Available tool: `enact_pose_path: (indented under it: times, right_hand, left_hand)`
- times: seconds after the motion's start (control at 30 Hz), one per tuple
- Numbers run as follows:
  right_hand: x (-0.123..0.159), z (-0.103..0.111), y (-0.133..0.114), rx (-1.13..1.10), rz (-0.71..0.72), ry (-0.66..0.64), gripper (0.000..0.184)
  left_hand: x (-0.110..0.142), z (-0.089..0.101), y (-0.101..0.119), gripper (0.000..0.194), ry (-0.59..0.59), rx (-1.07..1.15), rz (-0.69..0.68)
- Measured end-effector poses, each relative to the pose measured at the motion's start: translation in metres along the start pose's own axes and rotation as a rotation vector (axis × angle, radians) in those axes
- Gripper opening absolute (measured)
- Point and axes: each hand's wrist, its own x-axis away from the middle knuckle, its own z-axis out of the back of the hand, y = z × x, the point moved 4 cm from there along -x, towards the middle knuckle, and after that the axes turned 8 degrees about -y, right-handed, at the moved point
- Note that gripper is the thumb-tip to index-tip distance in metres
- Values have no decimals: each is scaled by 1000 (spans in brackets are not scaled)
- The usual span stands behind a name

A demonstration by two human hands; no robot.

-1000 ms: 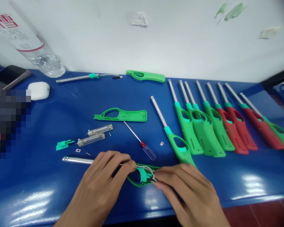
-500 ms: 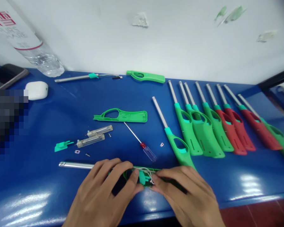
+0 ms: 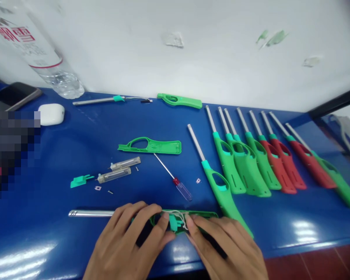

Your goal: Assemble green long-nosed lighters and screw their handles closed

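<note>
An opened long-necked gas lighter lies near the table's front edge, its metal tube (image 3: 90, 213) pointing left and its green half shell (image 3: 204, 213) lying under my hands. My left hand (image 3: 131, 237) is closed over the front of the shell, thumb beside the turquoise trigger (image 3: 173, 223). Thin white wire (image 3: 179, 214) loops over the trigger inside the shell. Pinched at this wire are the fingertips of my right hand (image 3: 221, 241), which rests over the rear of the shell. My fingers hide much of the inside.
Behind my hands lie a screwdriver (image 3: 182, 189), an empty half shell (image 3: 163, 147), clear fuel tanks (image 3: 115, 174) and a loose trigger (image 3: 80, 181). Assembled green and red lighters (image 3: 253, 171) line the right. A bottle (image 3: 65, 83), phone (image 3: 16, 95) and white case (image 3: 51, 114) stand back left.
The whole view has shifted slightly. My right fingertips have shifted a little at the wire, and more of the shell's rear edge shows behind my right hand. My left hand keeps its grip.
</note>
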Motion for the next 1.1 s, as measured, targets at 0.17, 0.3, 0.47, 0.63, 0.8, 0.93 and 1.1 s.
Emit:
enact_pose_path:
  times: [0.17, 0.3, 0.47, 0.63, 0.8, 0.93, 1.1]
  right_hand:
    - [2, 3, 1, 10, -46, -86, 28]
    - [0, 4, 1, -15, -24, -131, 32]
    - [-7, -3, 1, -105, -72, 103, 26]
    - [-8, -3, -3, -90, -66, 107, 27]
    - [-5, 2, -4, -124, -43, 65, 23]
    - [0, -3, -3, -167, -54, 81, 21]
    - [1, -7, 1, -204, -54, 8, 23]
  left_hand:
    - [11, -6, -2, 23, -54, -64, -57]
    - [15, -10, -2, 30, -77, -105, -97]
    - [22, -18, -4, 31, -94, -107, -100]
    - [28, -21, -4, 27, -77, -139, -95]
    - [30, -22, -2, 26, -70, -152, -101]
    - [29, -21, -2, 24, -19, -134, -92]
    - [32, -19, -4, 25, -24, -122, -60]
